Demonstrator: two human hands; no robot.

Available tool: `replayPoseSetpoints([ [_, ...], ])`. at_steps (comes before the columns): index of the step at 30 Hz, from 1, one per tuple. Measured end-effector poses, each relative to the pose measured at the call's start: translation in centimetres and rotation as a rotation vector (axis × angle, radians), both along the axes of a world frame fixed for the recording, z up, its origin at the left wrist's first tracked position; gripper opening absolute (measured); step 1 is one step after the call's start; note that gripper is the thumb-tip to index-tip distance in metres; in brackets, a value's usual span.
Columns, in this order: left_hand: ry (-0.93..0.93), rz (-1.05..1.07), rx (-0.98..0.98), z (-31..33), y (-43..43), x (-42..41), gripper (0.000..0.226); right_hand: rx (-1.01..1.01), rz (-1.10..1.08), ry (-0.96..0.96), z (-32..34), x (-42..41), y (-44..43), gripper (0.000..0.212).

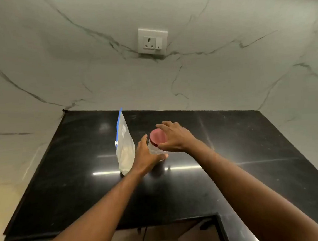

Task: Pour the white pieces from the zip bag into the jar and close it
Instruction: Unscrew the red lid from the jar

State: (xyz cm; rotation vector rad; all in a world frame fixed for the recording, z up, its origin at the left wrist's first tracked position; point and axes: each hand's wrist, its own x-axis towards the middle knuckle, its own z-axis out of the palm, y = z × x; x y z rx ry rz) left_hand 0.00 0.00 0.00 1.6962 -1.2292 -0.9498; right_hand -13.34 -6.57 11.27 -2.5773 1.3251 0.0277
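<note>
Head view: upright jar [155, 148], red lid [157, 136] up, both hands [176, 138] gripping it.

Dim, soft-focus wide-angle view bows the walls at the edges, with streaks of glare across the glossy black tabletop [231, 153].

Single head-worn wide-angle view, looking forward and down over the near edge of the black worktop [231, 153]. Faces the marble wall [207, 76] along the far edge, socket [152, 41] near top centre. Sits close: both forearms enter from the bottom corners, hands meeting mid-worktop. Straight edges bow.
</note>
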Motion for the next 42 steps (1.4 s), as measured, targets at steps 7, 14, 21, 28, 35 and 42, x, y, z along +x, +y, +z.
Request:
replayPoseSetpoints([
  [7,-0.183,0.081,0.039,-1.9,-3.2,-1.2,0.108,-0.184,0.071,0.170,-1.9,1.2,-3.6,0.075],
  [14,-0.385,-0.058,0.068,-1.6,-4.0,-0.5,0.075,-0.022,0.110,0.145,-1.3,2.1,-4.6,0.066],
  [21,-0.133,0.017,-0.015,-2.0,-3.1,0.3,0.055,0.203,0.496,0.319,1.7,2.7,-5.0,0.067],
  [28,-0.255,-0.056,0.050,-1.9,-3.1,0.9,0.084,-0.172,0.126,0.432,2.2,3.2,-3.4,0.075],
  [35,-0.116,-0.031,-0.070,-1.9,-2.8,1.2,0.072,0.111,0.206,0.464,1.9,4.2,-3.0,0.070],
  [42,-0.129,-0.029,-0.056,-2.6,-2.9,1.3,0.071,0.066,0.205,0.163,3.0,4.4,-3.2,0.042],
])
